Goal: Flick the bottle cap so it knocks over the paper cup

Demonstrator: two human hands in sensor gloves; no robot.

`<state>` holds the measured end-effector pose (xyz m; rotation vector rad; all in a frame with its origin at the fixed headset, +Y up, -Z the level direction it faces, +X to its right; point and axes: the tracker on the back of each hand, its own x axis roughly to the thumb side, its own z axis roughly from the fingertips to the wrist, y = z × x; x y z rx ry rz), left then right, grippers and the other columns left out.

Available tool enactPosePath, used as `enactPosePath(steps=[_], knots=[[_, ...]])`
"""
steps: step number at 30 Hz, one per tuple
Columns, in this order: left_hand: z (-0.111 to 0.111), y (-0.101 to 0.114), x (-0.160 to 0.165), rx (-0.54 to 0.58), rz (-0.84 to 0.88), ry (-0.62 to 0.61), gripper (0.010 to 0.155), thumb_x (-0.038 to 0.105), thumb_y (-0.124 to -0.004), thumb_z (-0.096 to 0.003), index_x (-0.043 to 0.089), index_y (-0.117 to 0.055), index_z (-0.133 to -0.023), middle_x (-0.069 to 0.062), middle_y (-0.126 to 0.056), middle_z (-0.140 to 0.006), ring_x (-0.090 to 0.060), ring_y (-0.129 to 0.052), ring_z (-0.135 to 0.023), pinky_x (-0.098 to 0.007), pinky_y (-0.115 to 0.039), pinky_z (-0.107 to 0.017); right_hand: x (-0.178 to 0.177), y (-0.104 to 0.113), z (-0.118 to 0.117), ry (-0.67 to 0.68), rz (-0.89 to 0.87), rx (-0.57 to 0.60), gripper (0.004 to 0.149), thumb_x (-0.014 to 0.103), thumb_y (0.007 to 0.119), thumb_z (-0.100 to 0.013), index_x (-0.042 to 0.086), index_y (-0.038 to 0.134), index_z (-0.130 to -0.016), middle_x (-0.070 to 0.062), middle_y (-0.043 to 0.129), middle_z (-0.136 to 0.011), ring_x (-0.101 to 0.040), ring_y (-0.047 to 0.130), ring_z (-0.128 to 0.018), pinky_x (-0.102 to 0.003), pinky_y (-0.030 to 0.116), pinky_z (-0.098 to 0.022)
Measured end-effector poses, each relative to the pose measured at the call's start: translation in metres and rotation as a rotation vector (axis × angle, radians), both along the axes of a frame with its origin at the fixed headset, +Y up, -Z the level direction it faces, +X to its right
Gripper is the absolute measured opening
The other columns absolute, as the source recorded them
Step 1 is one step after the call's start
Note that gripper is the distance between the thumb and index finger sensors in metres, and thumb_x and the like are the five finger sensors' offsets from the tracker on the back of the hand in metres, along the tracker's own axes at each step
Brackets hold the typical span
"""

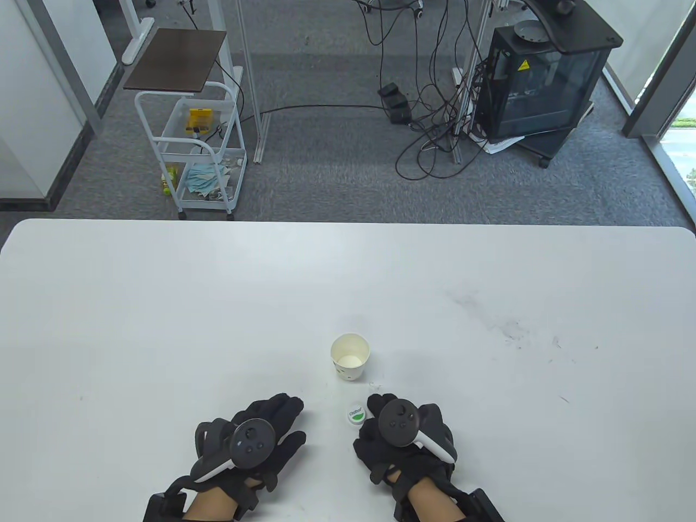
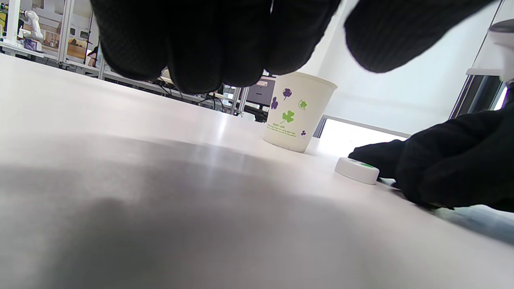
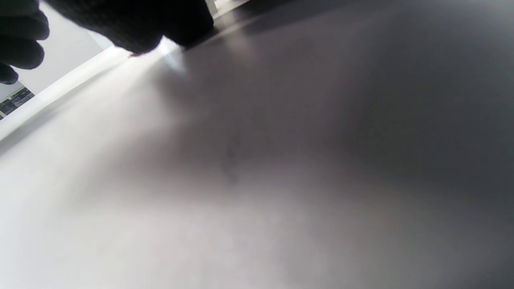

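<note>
A white paper cup (image 1: pixel 350 355) with clover prints stands upright on the white table (image 1: pixel 163 304); it also shows in the left wrist view (image 2: pixel 298 111). A white bottle cap (image 1: pixel 356 415) with a green label lies flat just in front of it, also seen in the left wrist view (image 2: pixel 357 170). My right hand (image 1: pixel 399 435) rests on the table with curled fingers right behind the cap, touching or nearly touching it. My left hand (image 1: pixel 261 435) lies on the table to the left, fingers extended, holding nothing.
The table's far edge (image 1: pixel 348 223) lies well beyond the cup. Dark scuff marks (image 1: pixel 505 326) sit on the table to the right. Beyond the table stand a white cart (image 1: pixel 190 152) and a black cabinet (image 1: pixel 544 81).
</note>
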<state>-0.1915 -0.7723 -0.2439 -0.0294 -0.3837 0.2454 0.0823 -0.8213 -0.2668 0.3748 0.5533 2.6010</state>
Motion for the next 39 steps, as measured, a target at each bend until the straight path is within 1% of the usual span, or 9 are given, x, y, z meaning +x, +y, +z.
enactPosePath(steps=[1, 2, 3, 4, 10, 14, 16, 23, 39], knots=[[0.000, 0.000, 0.000, -0.001, -0.001, 0.000, 0.066, 0.063, -0.068, -0.0480, 0.032, -0.060, -0.105, -0.004, -0.068, -0.111, -0.030, -0.081, -0.094, -0.049, -0.074, -0.067, 0.000, 0.000, 0.000, -0.001, 0.000, 0.000, 0.033, 0.047, 0.077, -0.060, 0.026, 0.070, -0.085, -0.007, 0.029, -0.117, -0.033, 0.020, -0.111, -0.054, 0.023, -0.080], [0.000, 0.000, 0.000, -0.002, -0.003, -0.001, 0.066, 0.063, -0.068, -0.0480, 0.032, -0.060, -0.105, -0.004, -0.068, -0.111, -0.030, -0.081, -0.094, -0.049, -0.074, -0.067, 0.002, 0.000, 0.002, -0.014, 0.000, -0.001, 0.052, 0.047, 0.071, -0.060, 0.025, 0.055, -0.104, -0.009, 0.026, -0.117, -0.035, 0.019, -0.110, -0.053, 0.023, -0.080], [0.000, 0.000, 0.000, -0.001, -0.004, -0.002, 0.066, 0.063, -0.068, -0.0481, 0.032, -0.060, -0.105, -0.004, -0.068, -0.111, -0.030, -0.081, -0.094, -0.049, -0.074, -0.067, 0.004, 0.000, 0.003, -0.012, -0.006, -0.007, 0.071, 0.050, 0.072, -0.059, 0.022, 0.036, -0.113, -0.011, 0.023, -0.117, -0.037, 0.018, -0.110, -0.053, 0.022, -0.079], [0.000, 0.000, 0.000, 0.001, -0.003, -0.004, 0.066, 0.063, -0.068, -0.0481, 0.032, -0.060, -0.105, -0.004, -0.068, -0.111, -0.030, -0.081, -0.094, -0.049, -0.074, -0.067, 0.007, 0.000, 0.005, -0.025, -0.012, -0.004, 0.073, 0.053, 0.071, -0.058, 0.023, 0.033, -0.113, -0.012, 0.022, -0.117, -0.038, 0.016, -0.110, -0.053, 0.022, -0.080], [0.002, 0.004, 0.000, 0.019, 0.014, -0.012, 0.066, 0.063, -0.068, -0.0481, 0.032, -0.060, -0.105, -0.004, -0.068, -0.111, -0.030, -0.081, -0.094, -0.049, -0.074, -0.067, 0.035, 0.009, 0.005, -0.084, -0.182, 0.076, 0.067, 0.047, 0.076, -0.056, 0.020, 0.048, -0.110, -0.013, 0.042, -0.116, -0.041, 0.035, -0.110, -0.059, 0.035, -0.079], [0.003, 0.006, 0.000, 0.033, 0.018, -0.019, 0.066, 0.063, -0.069, -0.0482, 0.032, -0.060, -0.106, -0.004, -0.068, -0.111, -0.030, -0.081, -0.094, -0.049, -0.074, -0.067, 0.055, 0.019, 0.004, 0.020, -0.114, 0.264, 0.069, 0.044, 0.079, -0.055, 0.020, 0.047, -0.111, -0.015, 0.047, -0.116, -0.043, 0.041, -0.109, -0.062, 0.038, -0.077], [0.003, 0.006, 0.001, 0.046, 0.012, -0.022, 0.066, 0.063, -0.069, -0.0481, 0.032, -0.060, -0.106, -0.005, -0.067, -0.112, -0.030, -0.080, -0.095, -0.050, -0.073, -0.067, 0.062, 0.022, 0.003, 0.003, -0.154, 0.327, 0.070, 0.044, 0.080, -0.053, 0.020, 0.048, -0.111, -0.014, 0.049, -0.115, -0.042, 0.042, -0.108, -0.062, 0.039, -0.077], [0.007, 0.010, 0.002, 0.092, 0.001, -0.038, 0.067, 0.063, -0.069, -0.0480, 0.032, -0.059, -0.106, -0.005, -0.066, -0.112, -0.031, -0.079, -0.095, -0.050, -0.073, -0.068, 0.063, 0.029, 0.002, 0.048, -0.099, 0.449, 0.072, 0.045, 0.082, -0.051, 0.020, 0.050, -0.110, -0.014, 0.052, -0.114, -0.042, 0.046, -0.108, -0.062, 0.042, -0.076], [0.010, 0.013, 0.001, 0.127, -0.013, -0.029, 0.067, 0.063, -0.069, -0.0479, 0.032, -0.059, -0.106, -0.005, -0.065, -0.112, -0.033, -0.079, -0.095, -0.050, -0.073, -0.068, 0.062, 0.029, 0.001, 0.049, -0.123, 0.387, 0.072, 0.046, 0.081, -0.052, 0.020, 0.048, -0.111, -0.014, 0.049, -0.115, -0.042, 0.043, -0.108, -0.062, 0.040, -0.076]])
